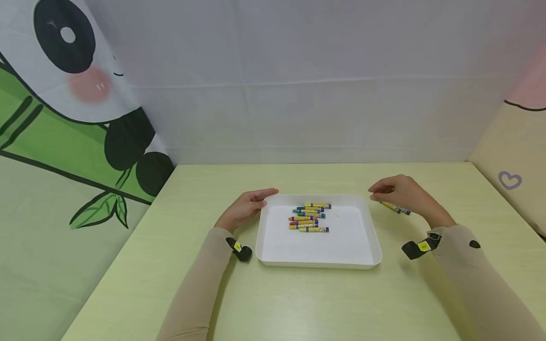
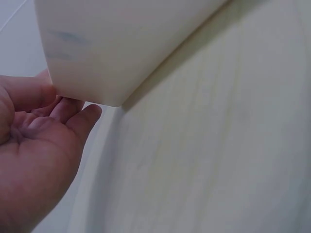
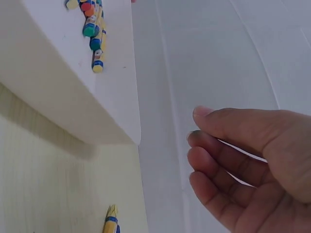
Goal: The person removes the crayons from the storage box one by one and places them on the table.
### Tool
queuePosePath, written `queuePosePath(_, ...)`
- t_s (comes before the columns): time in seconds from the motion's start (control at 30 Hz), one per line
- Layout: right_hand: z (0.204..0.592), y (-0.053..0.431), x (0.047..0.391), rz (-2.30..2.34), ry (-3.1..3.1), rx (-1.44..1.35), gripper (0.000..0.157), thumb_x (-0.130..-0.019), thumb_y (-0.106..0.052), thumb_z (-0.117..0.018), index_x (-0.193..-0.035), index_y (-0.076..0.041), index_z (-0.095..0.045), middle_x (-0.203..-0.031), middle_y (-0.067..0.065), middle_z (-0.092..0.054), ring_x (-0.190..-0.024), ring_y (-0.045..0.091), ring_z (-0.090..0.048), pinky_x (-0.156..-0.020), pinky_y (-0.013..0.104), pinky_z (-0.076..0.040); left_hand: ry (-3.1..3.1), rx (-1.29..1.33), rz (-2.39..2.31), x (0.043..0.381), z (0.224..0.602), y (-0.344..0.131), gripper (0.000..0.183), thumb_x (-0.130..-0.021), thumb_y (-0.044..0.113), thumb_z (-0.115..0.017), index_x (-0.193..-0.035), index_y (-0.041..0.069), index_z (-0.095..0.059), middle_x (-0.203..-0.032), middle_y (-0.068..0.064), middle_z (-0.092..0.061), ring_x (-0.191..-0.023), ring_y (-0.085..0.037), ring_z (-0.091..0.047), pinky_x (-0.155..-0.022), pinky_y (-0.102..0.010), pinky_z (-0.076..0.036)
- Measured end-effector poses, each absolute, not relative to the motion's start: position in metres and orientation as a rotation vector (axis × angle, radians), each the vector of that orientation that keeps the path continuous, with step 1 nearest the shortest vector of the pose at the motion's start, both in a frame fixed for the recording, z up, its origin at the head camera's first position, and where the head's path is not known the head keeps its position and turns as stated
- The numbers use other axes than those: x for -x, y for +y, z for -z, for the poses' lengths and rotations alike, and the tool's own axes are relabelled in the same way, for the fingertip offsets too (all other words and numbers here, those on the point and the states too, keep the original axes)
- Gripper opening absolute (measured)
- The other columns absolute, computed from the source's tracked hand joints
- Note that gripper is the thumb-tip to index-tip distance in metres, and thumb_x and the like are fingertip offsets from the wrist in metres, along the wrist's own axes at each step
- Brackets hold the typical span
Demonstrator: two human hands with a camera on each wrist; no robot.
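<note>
The left hand [image 1: 244,208] holds the back left corner of a shallow white tray [image 1: 375,246], thumb against its left side and fingers behind the corner; the left wrist view shows the thumb [image 2: 29,92] at the tray wall [image 2: 107,53]. Several crayons [image 1: 313,229] in yellow wrappers lie in a loose column inside the tray. Beyond the tray's right side, the right hand [image 1: 403,192] hovers over the table with loosely bent fingers and nothing between thumb and fingertips. Beneath it lie yellow-wrapped crayons [image 1: 390,206], partly hidden by the hand.
The pale wood-look table [image 1: 315,303] extends around the tray on every side. A light grey cloth wall [image 1: 315,118] stands at its back edge. Printed cartoon panels flank it, a panda with bamboo [image 1: 85,132] on the left and a beige panel [image 1: 512,151] on the right.
</note>
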State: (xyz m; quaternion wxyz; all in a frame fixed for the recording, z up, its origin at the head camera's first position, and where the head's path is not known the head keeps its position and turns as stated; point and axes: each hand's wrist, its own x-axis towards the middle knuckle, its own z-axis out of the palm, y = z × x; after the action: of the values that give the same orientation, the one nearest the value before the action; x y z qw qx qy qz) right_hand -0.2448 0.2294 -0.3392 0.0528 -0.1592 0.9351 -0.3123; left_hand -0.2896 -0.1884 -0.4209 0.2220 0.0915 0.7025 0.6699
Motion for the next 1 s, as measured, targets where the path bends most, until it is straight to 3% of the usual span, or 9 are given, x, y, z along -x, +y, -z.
queuePosePath(0.4,0.345,0.180,0.259,0.909,2.619,0.715,0.023,-0.086,-0.020,-0.071,-0.104,-0.006,-0.073,-0.100,0.002,-0.072,-0.088,0.013,-0.065,-0.079,0.031,-0.054,1.944,-0.274,-1.847,0.289,0.421,-0.189,0.049,-0.099,-0.008,-0.037,-0.146,0.005,-0.041,-0.154,-0.008,-0.037,-0.143,-0.025,-0.032,-0.115,-0.042,-0.031)
queuePosePath(1.0,0.371,0.140,0.269,0.785,2.431,0.876,0.008,-0.085,-0.011,-0.071,-0.092,-0.012,-0.075,-0.089,-0.003,-0.070,-0.078,0.009,-0.059,-0.071,0.025,-0.051,1.950,-0.252,-1.848,0.290,0.421,-0.188,0.048,-0.099,-0.007,-0.037,-0.145,0.006,-0.043,-0.153,-0.006,-0.039,-0.141,-0.024,-0.035,-0.113,-0.040,-0.034)
